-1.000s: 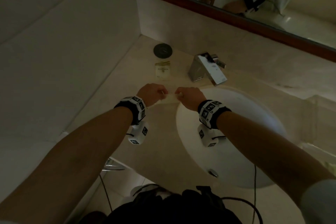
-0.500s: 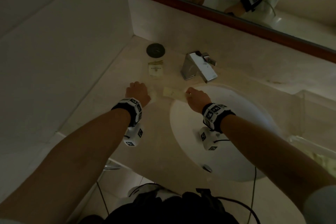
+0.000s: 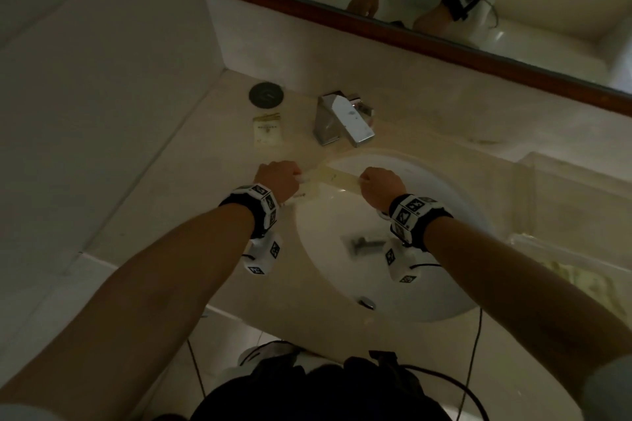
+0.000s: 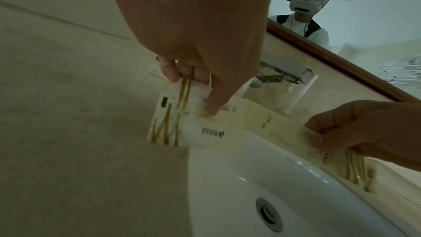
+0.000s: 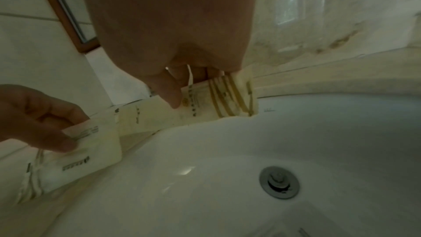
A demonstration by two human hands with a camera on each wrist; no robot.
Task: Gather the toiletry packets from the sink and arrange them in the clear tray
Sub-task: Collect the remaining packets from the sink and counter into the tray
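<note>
Over the sink's (image 3: pixel 427 297) far-left rim, my left hand (image 3: pixel 299 178) pinches a white packet with gold stripes (image 4: pixel 196 123) between thumb and fingers. My right hand (image 3: pixel 360 178) pinches the right end of a long cream packet (image 3: pixel 338 178) that spans the gap between the hands. In the right wrist view the long packet (image 5: pixel 154 116) runs behind the white packet (image 5: pixel 91 147); whether the left hand grips it too is unclear. A third packet (image 3: pixel 268 131) lies flat on the counter near the back wall. The clear tray (image 3: pixel 561 249) stands at the right.
A chrome faucet (image 3: pixel 342 120) stands behind the basin, with a black round disc (image 3: pixel 266 95) in the counter's back-left corner. The drain (image 5: pixel 279 183) shows in the white bowl. A wood-framed mirror (image 3: pixel 410 34) runs along the wall. A wall closes off the left side.
Half a second ago my left hand was apart from the long packet, over the counter. It has moved right and now meets the packet's left end. The right hand kept its hold.
</note>
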